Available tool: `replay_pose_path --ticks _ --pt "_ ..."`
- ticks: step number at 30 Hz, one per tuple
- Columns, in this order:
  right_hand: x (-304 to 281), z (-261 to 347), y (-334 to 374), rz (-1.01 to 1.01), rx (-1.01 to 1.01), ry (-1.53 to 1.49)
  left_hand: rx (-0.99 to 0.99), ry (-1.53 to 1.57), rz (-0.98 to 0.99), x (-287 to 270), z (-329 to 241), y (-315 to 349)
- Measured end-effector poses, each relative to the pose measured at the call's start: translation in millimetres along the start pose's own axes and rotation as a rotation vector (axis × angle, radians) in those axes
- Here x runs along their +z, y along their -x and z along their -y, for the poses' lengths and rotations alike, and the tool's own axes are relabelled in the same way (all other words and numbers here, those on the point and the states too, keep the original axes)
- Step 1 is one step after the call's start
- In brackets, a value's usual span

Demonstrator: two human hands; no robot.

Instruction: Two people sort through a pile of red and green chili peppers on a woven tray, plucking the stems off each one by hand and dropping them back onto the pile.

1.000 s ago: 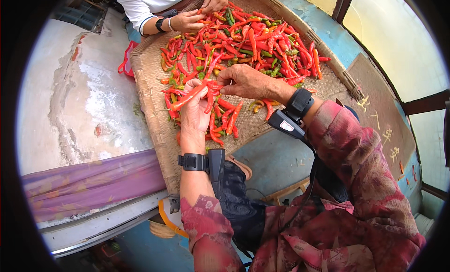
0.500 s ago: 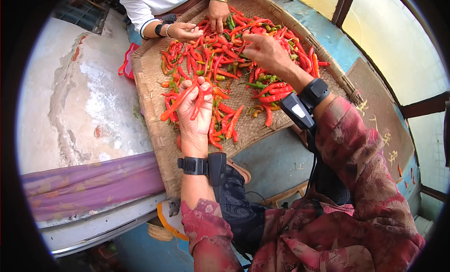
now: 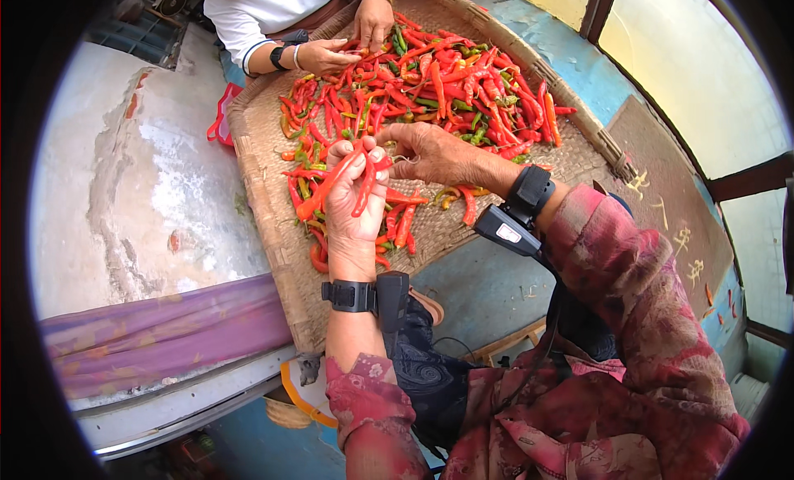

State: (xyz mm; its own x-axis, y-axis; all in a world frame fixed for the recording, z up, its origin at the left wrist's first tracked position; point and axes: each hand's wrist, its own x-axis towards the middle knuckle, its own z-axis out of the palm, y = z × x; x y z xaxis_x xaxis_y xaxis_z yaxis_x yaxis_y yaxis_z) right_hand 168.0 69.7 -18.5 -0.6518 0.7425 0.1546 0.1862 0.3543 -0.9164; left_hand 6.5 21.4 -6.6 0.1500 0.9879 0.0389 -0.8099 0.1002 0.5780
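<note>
My left hand [image 3: 354, 214] is closed, palm up, on several red chili peppers [image 3: 330, 186], which stick out between its fingers. Right beside it, my right hand [image 3: 434, 154] has its fingers bent in toward the fingertips of the left. A thin, curved chili stem [image 3: 404, 158] shows between its thumb and forefinger. Under and beyond both hands lies a heap of chilies [image 3: 463, 87], mostly red with some green and orange, on a large woven bamboo tray [image 3: 269, 178]. My right hand hides part of the heap.
Across the tray another person's hands [image 3: 327, 57] work among the chilies at the far edge. A whitish worn surface [image 3: 190, 182] with a purple cloth [image 3: 174, 327] is on the left. Windows [image 3: 703, 75] line the right side. Some fallen chilies [image 3: 719, 319] lie at the right.
My right hand has come back from over the heap, down and left, to the fingertips of my left hand. My left hand still holds its chilies.
</note>
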Motion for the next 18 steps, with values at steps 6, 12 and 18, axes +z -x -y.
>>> replay_pose_path --ticks 6,12,18 --pt "3.2 3.9 2.3 -0.187 -0.248 0.163 0.046 -0.2 -0.216 -15.3 1.2 -0.9" --pt "13.5 3.5 -1.8 -0.207 -0.297 0.291 -0.047 -0.31 -0.312 -9.9 17.4 -0.9" --pt "10.5 5.0 -2.4 -0.186 -0.277 0.186 -0.034 -0.356 -0.258 -10.1 16.5 -1.4"
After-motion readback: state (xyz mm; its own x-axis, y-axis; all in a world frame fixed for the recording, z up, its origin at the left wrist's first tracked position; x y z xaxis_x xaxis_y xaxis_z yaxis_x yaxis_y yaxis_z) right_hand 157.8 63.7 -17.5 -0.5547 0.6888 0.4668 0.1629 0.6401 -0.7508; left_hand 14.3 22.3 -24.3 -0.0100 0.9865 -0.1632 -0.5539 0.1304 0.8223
